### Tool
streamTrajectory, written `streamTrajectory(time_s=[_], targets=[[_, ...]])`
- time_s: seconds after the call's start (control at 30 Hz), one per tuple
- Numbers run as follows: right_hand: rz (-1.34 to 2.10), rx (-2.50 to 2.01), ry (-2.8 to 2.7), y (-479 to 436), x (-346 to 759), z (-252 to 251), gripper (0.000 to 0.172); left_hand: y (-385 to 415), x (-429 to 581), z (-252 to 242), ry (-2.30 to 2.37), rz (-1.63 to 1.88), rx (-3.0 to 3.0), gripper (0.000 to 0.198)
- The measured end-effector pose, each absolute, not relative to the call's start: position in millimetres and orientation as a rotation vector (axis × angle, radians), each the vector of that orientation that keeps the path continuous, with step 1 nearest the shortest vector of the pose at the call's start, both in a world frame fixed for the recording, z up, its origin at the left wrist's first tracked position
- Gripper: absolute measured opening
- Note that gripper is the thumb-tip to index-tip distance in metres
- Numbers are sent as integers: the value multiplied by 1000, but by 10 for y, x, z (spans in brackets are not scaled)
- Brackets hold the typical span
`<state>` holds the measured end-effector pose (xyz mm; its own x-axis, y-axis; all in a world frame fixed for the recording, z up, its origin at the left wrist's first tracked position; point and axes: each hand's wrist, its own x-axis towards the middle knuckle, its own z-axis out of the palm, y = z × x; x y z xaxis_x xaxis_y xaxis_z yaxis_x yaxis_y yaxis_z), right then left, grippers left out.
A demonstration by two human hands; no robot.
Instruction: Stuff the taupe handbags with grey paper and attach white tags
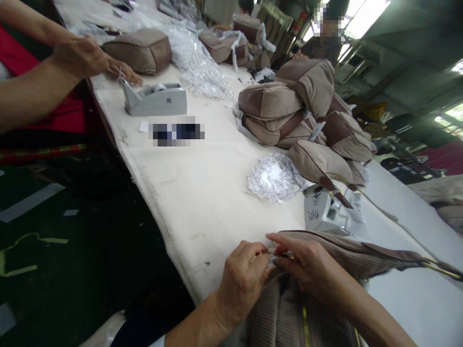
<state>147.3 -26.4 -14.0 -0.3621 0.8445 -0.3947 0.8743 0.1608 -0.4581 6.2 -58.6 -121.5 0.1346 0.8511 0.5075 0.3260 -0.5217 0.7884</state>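
Note:
A brown ribbed handbag (278, 308) with gold zippers lies at the near edge of the table, its upper side folded open. My left hand (242, 277) is closed, pinching the bag's edge near the end of a zipper. Beside it, my right hand (307, 258) grips the same edge between thumb and fingers, with the index finger stretched out. A small pale bit shows between the fingertips; what it is I cannot make out. The bag's strap (430, 262) with a gold ring runs off to the right.
Just beyond the bag stand a grey tape dispenser (318, 212) and a crumpled clear plastic wrap (275, 178). Stuffed bags (271, 101) are piled behind. Another tape dispenser (159, 101) stands farther left, near a co-worker's hands (81, 55). The table edge (155, 212) drops off at left.

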Motion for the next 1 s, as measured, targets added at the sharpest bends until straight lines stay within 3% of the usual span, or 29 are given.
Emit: streamTrajectory(time_s=[0.07, 0.33, 0.57, 0.73, 0.83, 1.0], targets=[[-1017, 1691, 2353, -227, 1455, -113, 32, -574, 50, -1215, 1144, 1420, 2047, 10], [-945, 1599, 2430, -248, 1406, -155, 27, -552, 55, -1294, 1118, 1458, 1900, 16], [-576, 1567, 2486, -456, 1424, -261, 32, -564, 84, -1212, 946, 935, 925, 27], [-680, 1865, 2554, -441, 1491, -222, 33, -560, 93, -1215, 702, 718, 374, 30], [-683, 2010, 2612, -459, 1539, -206, 38, -516, 73, -1200, 700, 686, 387, 32], [-564, 2002, 2809, -469, 1500, -247, 31, -371, 98, -1189, 814, 738, 830, 38]])
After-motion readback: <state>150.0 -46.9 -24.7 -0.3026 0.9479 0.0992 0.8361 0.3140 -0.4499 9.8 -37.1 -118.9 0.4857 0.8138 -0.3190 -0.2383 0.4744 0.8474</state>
